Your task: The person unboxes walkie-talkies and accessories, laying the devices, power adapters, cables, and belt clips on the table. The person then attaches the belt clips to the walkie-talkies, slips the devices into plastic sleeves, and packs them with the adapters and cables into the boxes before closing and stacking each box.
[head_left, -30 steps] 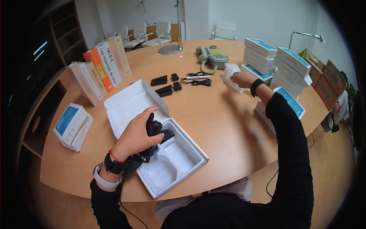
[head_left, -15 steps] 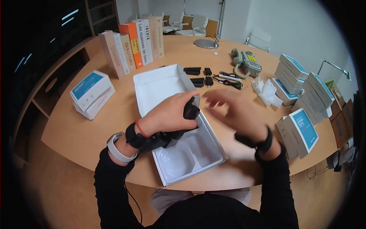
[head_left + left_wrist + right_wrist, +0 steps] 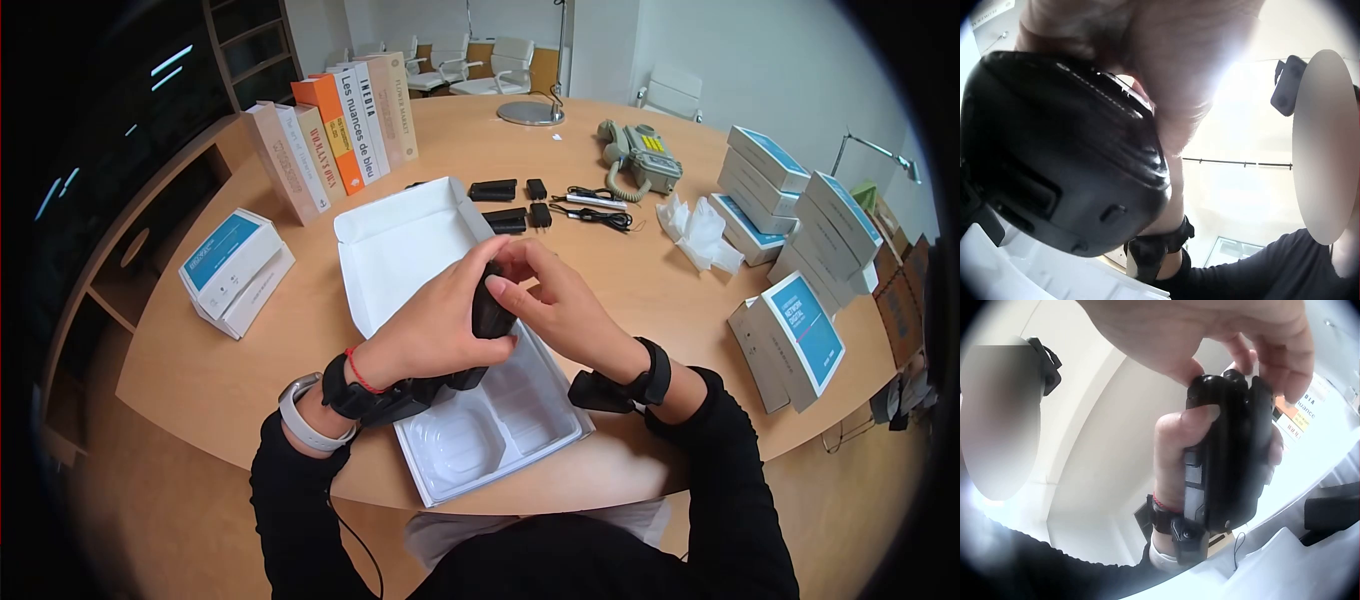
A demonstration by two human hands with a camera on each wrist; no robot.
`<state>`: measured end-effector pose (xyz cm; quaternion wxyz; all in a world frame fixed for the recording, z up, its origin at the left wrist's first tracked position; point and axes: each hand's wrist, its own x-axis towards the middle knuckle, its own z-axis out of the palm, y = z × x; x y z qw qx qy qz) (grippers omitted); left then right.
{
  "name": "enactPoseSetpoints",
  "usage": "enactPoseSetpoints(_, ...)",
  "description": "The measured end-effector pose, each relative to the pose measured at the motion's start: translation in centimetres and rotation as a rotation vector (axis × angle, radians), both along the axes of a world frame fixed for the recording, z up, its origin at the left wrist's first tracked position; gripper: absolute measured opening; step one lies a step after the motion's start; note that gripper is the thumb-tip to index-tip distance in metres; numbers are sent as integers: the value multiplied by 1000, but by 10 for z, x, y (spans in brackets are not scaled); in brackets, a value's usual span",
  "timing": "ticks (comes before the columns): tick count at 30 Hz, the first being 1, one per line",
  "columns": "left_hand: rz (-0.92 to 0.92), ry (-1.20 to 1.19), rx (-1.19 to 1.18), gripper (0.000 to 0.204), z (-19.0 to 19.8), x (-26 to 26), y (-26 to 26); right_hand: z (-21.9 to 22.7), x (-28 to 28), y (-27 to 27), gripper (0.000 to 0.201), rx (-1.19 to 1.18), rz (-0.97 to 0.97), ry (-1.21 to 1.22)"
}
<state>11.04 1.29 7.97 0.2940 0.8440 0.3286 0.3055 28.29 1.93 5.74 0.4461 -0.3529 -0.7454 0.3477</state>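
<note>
My left hand (image 3: 425, 320) grips a black walkie-talkie (image 3: 490, 310) over the open white box (image 3: 405, 250). In the right wrist view the walkie-talkie (image 3: 1229, 450) stands upright, with side buttons towards the left thumb. My right hand (image 3: 570, 305) pinches its top end between thumb and fingers, beside the small knob. The left wrist view shows the dark underside of the walkie-talkie (image 3: 1060, 150) up close. Below the hands, the box's moulded white tray (image 3: 455, 435) shows its hollow compartments. A black piece (image 3: 1335, 515) lies in the box, partly hidden.
Black battery-like blocks (image 3: 493, 190), small adapters (image 3: 537, 189) and coiled cables (image 3: 600, 217) lie behind the box. Crumpled white plastic (image 3: 695, 235), a desk phone (image 3: 645, 160) and stacked boxes (image 3: 765, 175) are at right. Books (image 3: 340, 125) and another box (image 3: 235, 270) stand left.
My right hand has left the crumpled white plastic at the right and come to the walkie-talkie's top. My left hand keeps its grip. The head view has turned towards the right.
</note>
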Motion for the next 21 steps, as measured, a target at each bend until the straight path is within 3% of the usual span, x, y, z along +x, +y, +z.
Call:
enactPoseSetpoints(4,75,9,63,84,-5,0,0,0,0,1,40,-2,36,2)
enactPoseSetpoints(7,59,67,77,83,-10,-2,5,-3,1,1,45,-180,89,-50)
enactPoseSetpoints(12,-12,148,-54,72,-8,-5,8,-6,4,7,44,-108,105,-321)
enactPoseSetpoints(16,15,79,65,71,-13,-5,11,-11,3,9,48,-6,124,-135)
enactPoseSetpoints(19,78,-2,91,70,-14,-7,13,-7,5,8,47,-169,194,-6)
enactPoseSetpoints(21,119,-154,-175,67,-9,-9,13,-1,6,6,44,-202,229,21)
